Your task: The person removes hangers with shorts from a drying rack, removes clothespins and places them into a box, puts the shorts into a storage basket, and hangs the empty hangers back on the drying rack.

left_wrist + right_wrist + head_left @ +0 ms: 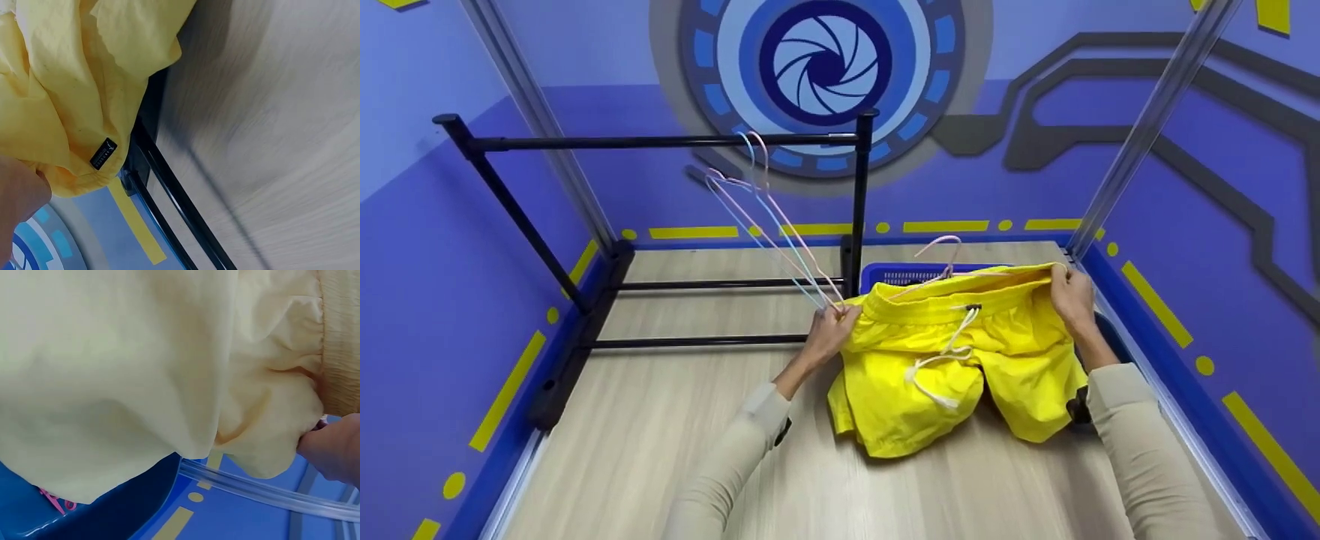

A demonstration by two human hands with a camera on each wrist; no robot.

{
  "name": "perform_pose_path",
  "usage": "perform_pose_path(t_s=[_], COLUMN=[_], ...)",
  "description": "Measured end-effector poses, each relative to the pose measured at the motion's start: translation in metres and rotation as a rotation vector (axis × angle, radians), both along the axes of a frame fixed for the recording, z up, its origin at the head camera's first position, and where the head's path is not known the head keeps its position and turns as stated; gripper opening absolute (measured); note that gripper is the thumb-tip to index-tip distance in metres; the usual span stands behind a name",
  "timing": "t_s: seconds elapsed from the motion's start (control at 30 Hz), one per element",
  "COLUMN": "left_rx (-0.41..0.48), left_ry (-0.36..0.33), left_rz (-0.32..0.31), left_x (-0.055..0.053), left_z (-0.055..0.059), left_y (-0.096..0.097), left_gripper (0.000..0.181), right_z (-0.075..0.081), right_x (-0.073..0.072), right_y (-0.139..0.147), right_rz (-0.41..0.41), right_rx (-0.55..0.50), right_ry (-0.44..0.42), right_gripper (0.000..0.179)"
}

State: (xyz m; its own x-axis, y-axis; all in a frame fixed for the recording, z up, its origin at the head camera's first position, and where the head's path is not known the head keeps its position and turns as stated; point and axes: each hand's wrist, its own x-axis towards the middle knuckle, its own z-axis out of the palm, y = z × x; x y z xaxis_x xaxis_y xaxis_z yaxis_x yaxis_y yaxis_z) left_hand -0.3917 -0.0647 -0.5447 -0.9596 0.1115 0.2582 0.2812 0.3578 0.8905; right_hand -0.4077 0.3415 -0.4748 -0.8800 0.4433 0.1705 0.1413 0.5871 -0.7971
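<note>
Yellow shorts with a white drawstring hang stretched between both hands. My left hand grips the waistband at its left end, and my right hand pinches the right end. A pink hanger stands with its hook above the waistband and its lower part inside the shorts. Two more hangers, pink and light blue, hook over the rack bar and slant down to my left hand. In the left wrist view a black label shows on the cloth beside the left hand.
A black garment rack stands at the left, with low crossbars near the floor. Behind the shorts is a purple-blue basket. A dark blue bin at the right, partly hidden, holds a pink clothespin. Blue walls enclose the area.
</note>
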Motion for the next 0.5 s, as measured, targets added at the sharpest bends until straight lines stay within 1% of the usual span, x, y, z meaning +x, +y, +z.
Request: perform_pose_path(t_s=[0.1,0.27,0.37,0.5], left_rx=[-0.017,-0.064,-0.057,-0.044], left_ry=[0.036,0.069,0.081,0.128], left_rz=[0.004,0.006,0.017,0.046], left_x=[0.0,0.0,-0.001,-0.002], left_z=[-0.002,-0.006,-0.009,-0.012], left_y=[-0.001,-0.002,-0.001,0.0], left_gripper=[0.043,0.043,0.045,0.047], right_z=[0.003,0.01,0.012,0.016], right_x=[0.0,0.002,0.003,0.007], right_y=[0.003,0.01,0.014,0.017], right_rz=[-0.025,-0.058,-0.047,0.0], right_rx=[-0.074,-0.199,-0.277,-0.404], right_ry=[0.004,-0.062,-0.083,-0.094], right_gripper=[0.041,0.047,0.049,0.048])
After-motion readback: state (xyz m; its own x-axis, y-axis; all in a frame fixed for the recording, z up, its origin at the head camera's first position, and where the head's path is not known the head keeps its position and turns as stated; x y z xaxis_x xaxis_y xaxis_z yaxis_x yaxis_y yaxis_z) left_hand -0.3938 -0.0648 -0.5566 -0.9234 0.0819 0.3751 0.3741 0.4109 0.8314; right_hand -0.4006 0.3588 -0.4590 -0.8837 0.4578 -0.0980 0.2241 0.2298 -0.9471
